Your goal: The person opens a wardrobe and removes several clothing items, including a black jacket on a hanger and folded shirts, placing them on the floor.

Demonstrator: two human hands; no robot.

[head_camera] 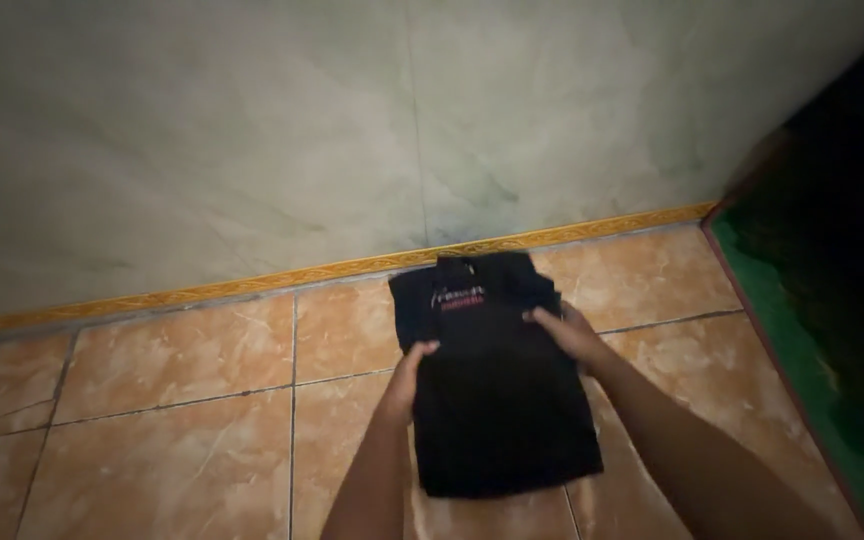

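While the left hand (408,378) and right hand (567,332) press flat, fingers together, on its edges, the folded black shirt (497,385) looks soft, light, best gripped along those sides.

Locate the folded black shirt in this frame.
The folded black fabric shirt lies on the orange tiled floor in the head view's centre, its collar near the yellow patterned wall trim, left hand and right hand on its edges.
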